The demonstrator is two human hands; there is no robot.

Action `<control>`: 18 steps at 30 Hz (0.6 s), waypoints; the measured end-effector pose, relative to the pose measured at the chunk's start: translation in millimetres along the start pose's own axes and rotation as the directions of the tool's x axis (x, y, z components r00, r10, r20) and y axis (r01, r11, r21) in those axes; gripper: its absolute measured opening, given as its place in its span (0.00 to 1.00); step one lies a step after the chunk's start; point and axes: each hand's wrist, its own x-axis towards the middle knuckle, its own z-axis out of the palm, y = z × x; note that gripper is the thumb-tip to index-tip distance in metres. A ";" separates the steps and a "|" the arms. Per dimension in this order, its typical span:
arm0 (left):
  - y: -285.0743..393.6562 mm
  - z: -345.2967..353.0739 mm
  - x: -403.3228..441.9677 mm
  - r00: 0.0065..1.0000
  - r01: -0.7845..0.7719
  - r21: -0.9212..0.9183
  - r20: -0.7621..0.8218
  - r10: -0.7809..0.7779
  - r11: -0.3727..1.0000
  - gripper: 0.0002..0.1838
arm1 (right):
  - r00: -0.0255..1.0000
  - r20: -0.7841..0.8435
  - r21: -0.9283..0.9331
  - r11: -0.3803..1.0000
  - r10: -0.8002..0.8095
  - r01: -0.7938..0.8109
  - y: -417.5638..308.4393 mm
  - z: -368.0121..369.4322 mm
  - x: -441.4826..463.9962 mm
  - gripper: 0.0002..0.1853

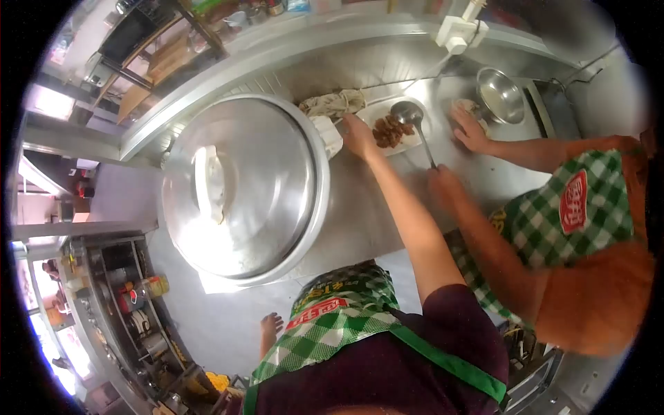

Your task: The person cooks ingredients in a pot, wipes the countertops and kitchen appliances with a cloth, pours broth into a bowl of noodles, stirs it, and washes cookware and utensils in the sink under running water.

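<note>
My right hand (357, 136) reaches across the counter, its fingers closed at the edge of a white folded piece (328, 135) beside the big lidded metal pot (259, 180). My left hand (272, 323) hangs low beside my green checked apron, fingers apart and holding nothing. Just beyond my right hand lies a white tray (417, 142) with brown food pieces (389, 133). A crumpled cloth (333, 104) sits behind the white piece. A co-worker's hand (446, 183) grips a metal ladle (407, 113) over the tray.
The co-worker's other hand (470, 131) rests by a cloth on the steel counter (360, 221). A metal bowl (501, 95) stands at the back right, below a white socket box (458, 33). Shelves (124, 277) with jars stand at the lower left.
</note>
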 end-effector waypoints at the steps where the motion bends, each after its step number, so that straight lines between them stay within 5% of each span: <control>1: -7.1 7.6 -4.2 1.000 -0.016 -0.099 0.007 0.017 0.995 0.18 | 0.998 0.007 -0.049 0.997 -0.054 0.055 7.8 9.2 19.7 0.26; 3: -22.9 22.6 -11.0 0.998 -0.043 -0.294 0.022 0.052 0.955 0.19 | 0.998 0.053 -0.231 0.973 0.016 -0.004 6.5 20.5 52.8 0.28; 5: 8.4 34.9 -43.1 0.980 0.200 -0.513 0.099 -0.174 0.835 0.23 | 0.997 0.008 -0.434 0.897 -0.083 0.078 4.2 32.4 67.1 0.26; 8: 75.0 53.9 -84.7 0.978 0.188 -0.501 0.017 -0.208 0.845 0.21 | 0.987 0.068 -0.571 0.805 -0.148 0.160 10.5 46.7 84.6 0.22; 11: 92.4 70.0 -99.7 0.972 0.169 -0.516 -0.054 -0.228 0.840 0.18 | 0.971 0.238 -0.581 0.795 -0.039 0.174 23.3 62.7 102.7 0.19; 14: 77.1 81.6 -95.7 0.983 0.129 -0.640 -0.015 -0.181 0.757 0.17 | 0.960 0.273 -0.508 0.838 -0.064 0.200 23.5 58.4 109.6 0.18; 18: 64.8 86.2 -103.0 0.991 0.068 -0.433 -0.078 -0.112 0.899 0.19 | 0.981 0.171 -0.062 0.993 -0.092 0.104 -5.5 21.9 111.8 0.20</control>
